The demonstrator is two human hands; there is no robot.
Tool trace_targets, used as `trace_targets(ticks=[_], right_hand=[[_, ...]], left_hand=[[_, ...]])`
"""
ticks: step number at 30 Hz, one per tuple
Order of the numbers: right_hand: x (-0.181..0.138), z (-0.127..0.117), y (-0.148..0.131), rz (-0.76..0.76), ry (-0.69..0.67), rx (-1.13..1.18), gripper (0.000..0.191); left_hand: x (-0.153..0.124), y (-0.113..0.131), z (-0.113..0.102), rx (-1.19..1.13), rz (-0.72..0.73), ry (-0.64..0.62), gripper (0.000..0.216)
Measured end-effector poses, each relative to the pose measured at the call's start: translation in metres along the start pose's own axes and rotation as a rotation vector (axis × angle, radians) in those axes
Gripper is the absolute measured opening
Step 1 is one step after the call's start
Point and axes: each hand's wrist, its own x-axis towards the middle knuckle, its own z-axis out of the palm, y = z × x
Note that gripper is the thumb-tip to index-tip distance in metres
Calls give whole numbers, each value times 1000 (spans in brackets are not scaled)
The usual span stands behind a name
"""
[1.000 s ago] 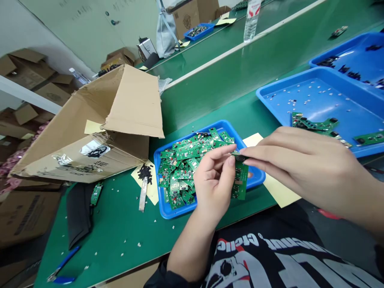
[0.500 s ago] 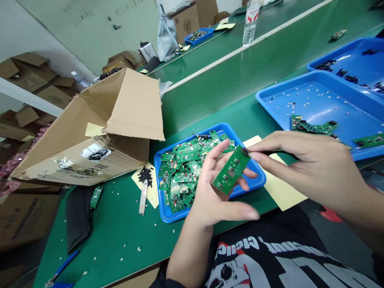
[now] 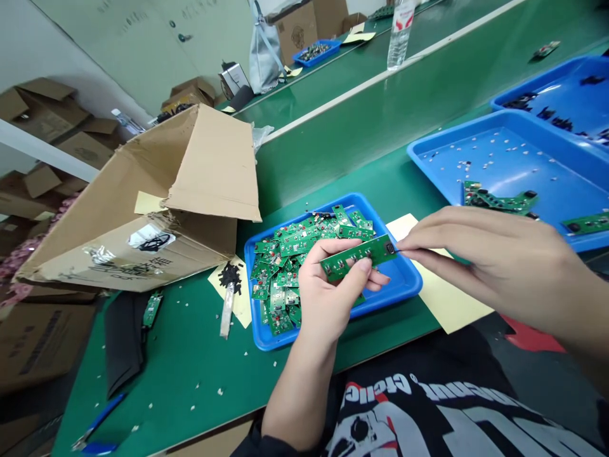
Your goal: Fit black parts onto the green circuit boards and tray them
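Left hand (image 3: 328, 298) pinches narrow green circuit board strip (image 3: 358, 256); right hand (image 3: 495, 263) fingertips closed on its small black end connector (image 3: 391, 248). Board lettering unreadable.

Electronics assembly workshop. Long green benches (image 3: 361, 127) in parallel rows. Blue trays: one (image 3: 402, 279) at bench's near edge heaped with small green circuit boards (image 3: 290, 266), larger tray (image 3: 504, 165) toward right edge with scattered boards and small parts. Open cardboard carton (image 3: 157, 197) on bench's left end; more cartons (image 3: 47, 127) stacked against wall. Water bottle (image 3: 398, 32) on far bench.
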Motion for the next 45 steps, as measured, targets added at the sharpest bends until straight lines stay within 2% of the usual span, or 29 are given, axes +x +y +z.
trace_targets(ticks=[3, 8, 11, 16, 19, 22, 24, 26, 28, 30, 32, 34, 45], right_hand=[[0, -5, 1, -95, -41, -19, 12], [0, -9, 6, -147, -77, 3, 21], [1, -9, 11, -171, -107, 69, 31], [6, -6, 16, -244, -185, 257, 17], [8, -3, 13, -176, -158, 314, 14], [8, -1, 7, -49, -87, 343, 12], [8, 1, 3, -4, -50, 313, 12], [8, 4, 0, 20, -32, 278, 12], [8, 7, -2, 37, -8, 267, 11], [8, 9, -3, 36, 15, 273, 10], [7, 11, -4, 33, 35, 280, 10], [7, 9, -4, 33, 31, 291, 11], [6, -6, -7, 29, -47, 203, 28]], left_hand=[[2, 6, 0, 46, -43, -49, 20], [4, 20, -4, 171, -139, -110, 18], [5, 30, -7, 206, -208, -193, 23], [12, 40, -16, 256, -301, -364, 19], [18, 38, -22, 191, -297, -406, 39], [17, 29, -21, 106, -194, -349, 78], [10, 19, -15, 113, -14, -246, 96], [2, 9, -8, 177, 207, -136, 104], [-5, 1, -1, 264, 379, -68, 98], [-9, -4, 2, 343, 490, -49, 71], [-9, -6, 1, 396, 554, -54, 41], [-6, -5, -2, 424, 583, -65, 28], [-3, 3, -11, 530, 675, -135, 27]])
